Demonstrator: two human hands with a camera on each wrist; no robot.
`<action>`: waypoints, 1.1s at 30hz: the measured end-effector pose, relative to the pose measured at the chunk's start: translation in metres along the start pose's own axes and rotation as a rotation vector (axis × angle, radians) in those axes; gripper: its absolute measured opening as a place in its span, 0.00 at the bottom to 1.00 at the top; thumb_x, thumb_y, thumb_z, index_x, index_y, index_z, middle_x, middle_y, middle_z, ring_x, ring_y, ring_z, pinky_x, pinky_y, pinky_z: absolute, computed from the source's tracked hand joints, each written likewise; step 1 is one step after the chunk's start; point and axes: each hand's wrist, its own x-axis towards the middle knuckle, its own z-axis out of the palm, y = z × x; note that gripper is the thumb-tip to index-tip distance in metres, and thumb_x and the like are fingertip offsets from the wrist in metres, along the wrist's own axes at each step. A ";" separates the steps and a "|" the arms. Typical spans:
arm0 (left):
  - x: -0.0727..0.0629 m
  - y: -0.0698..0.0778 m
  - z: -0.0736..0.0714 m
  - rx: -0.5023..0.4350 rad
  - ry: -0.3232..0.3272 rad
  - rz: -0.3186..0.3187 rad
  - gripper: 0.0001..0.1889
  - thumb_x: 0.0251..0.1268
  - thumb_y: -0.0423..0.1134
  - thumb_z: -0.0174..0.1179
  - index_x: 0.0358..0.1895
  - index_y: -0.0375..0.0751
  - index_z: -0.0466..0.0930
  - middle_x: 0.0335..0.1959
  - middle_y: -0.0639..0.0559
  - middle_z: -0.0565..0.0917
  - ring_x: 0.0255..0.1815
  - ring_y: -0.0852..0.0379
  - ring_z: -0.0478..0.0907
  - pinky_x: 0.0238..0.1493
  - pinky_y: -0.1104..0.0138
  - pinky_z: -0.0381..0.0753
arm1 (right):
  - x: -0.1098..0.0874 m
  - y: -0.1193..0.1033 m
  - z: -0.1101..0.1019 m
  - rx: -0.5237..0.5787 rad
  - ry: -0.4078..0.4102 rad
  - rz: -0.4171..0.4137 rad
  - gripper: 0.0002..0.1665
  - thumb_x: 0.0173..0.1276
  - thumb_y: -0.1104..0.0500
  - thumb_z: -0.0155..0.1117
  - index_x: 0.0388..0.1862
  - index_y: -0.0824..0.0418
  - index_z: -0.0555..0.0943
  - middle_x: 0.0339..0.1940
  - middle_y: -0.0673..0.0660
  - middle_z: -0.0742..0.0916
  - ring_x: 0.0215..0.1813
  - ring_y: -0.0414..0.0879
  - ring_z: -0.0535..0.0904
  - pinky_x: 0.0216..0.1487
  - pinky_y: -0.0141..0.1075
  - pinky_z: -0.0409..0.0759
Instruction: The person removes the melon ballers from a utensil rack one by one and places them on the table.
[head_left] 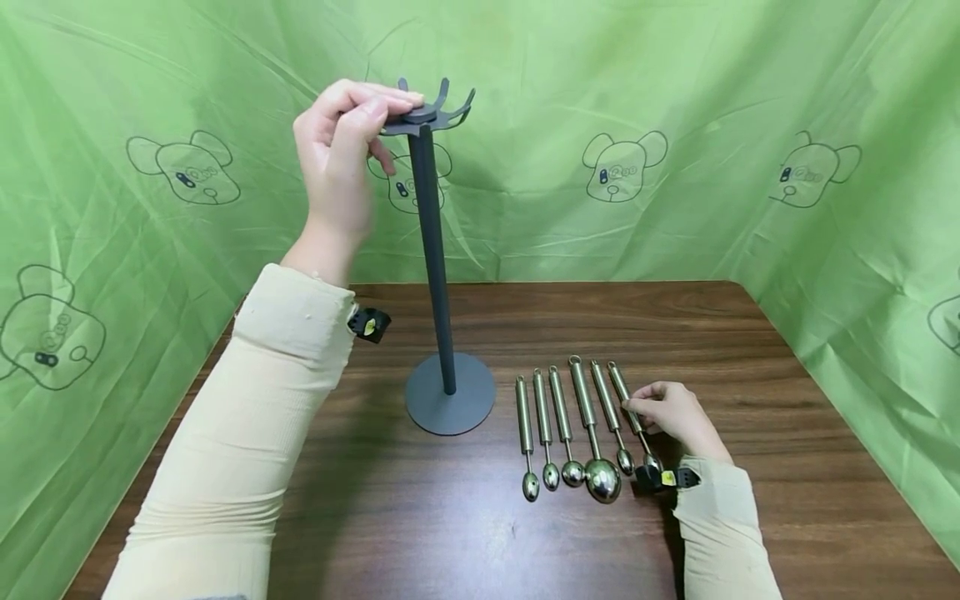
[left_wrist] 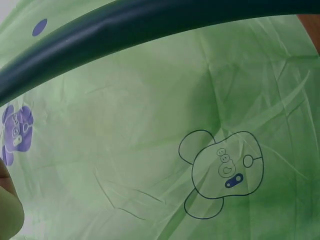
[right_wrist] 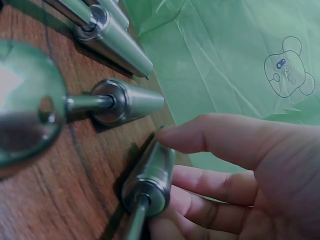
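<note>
My left hand [head_left: 337, 150] is at the top of a dark grey utensil stand [head_left: 431, 250], its thumb and fingers gripping the hub among the upward-curving hooks [head_left: 465, 108]. Only the stand's pole [left_wrist: 150, 25] and a bit of the hand show in the left wrist view. On the table my right hand [head_left: 678, 419] pinches the handle of the rightmost steel melon baller [right_wrist: 152, 172] between thumb and fingers. That melon baller's scoop end is partly hidden by the wrist strap in the head view. The large steel scoop [head_left: 603, 481] lies in the same row.
Several more steel scoops [head_left: 524, 417] lie side by side, handles pointing away, between the stand's round base [head_left: 450, 417] and my right hand. The wooden table [head_left: 600, 317] ends at green cloth walls [head_left: 525, 208] at the back and both sides.
</note>
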 end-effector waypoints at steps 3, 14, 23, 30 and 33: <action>-0.003 0.002 -0.002 -0.009 -0.005 -0.003 0.13 0.60 0.34 0.48 0.32 0.42 0.84 0.33 0.53 0.89 0.39 0.51 0.84 0.18 0.71 0.72 | -0.001 -0.001 -0.002 0.008 -0.012 -0.001 0.24 0.66 0.49 0.65 0.46 0.70 0.82 0.33 0.56 0.88 0.30 0.42 0.82 0.33 0.36 0.82; -0.004 0.019 0.002 -0.004 0.027 -0.024 0.18 0.63 0.36 0.45 0.54 0.40 0.75 0.54 0.45 0.83 0.58 0.49 0.79 0.23 0.67 0.76 | -0.011 -0.015 -0.017 0.112 0.065 -0.099 0.31 0.70 0.46 0.62 0.57 0.73 0.78 0.45 0.68 0.88 0.34 0.42 0.87 0.38 0.32 0.86; -0.015 0.024 -0.008 0.276 0.001 0.020 0.23 0.66 0.38 0.47 0.63 0.38 0.72 0.65 0.55 0.75 0.63 0.58 0.74 0.33 0.68 0.76 | -0.029 -0.062 -0.039 0.120 0.293 -0.260 0.33 0.69 0.43 0.62 0.66 0.61 0.76 0.58 0.64 0.85 0.40 0.21 0.79 0.41 0.21 0.79; -0.032 0.019 -0.025 0.384 -0.034 -0.042 0.31 0.68 0.46 0.47 0.73 0.40 0.59 0.68 0.56 0.74 0.62 0.57 0.74 0.35 0.68 0.79 | -0.032 -0.104 -0.055 0.249 0.418 -0.369 0.33 0.69 0.46 0.64 0.70 0.55 0.74 0.61 0.47 0.85 0.53 0.22 0.78 0.50 0.15 0.74; -0.048 0.014 -0.033 0.432 -0.062 -0.059 0.35 0.67 0.50 0.48 0.74 0.40 0.57 0.68 0.55 0.74 0.61 0.55 0.75 0.38 0.68 0.79 | -0.035 -0.120 -0.058 0.258 0.457 -0.385 0.33 0.69 0.45 0.63 0.71 0.50 0.72 0.65 0.47 0.82 0.60 0.28 0.77 0.56 0.19 0.75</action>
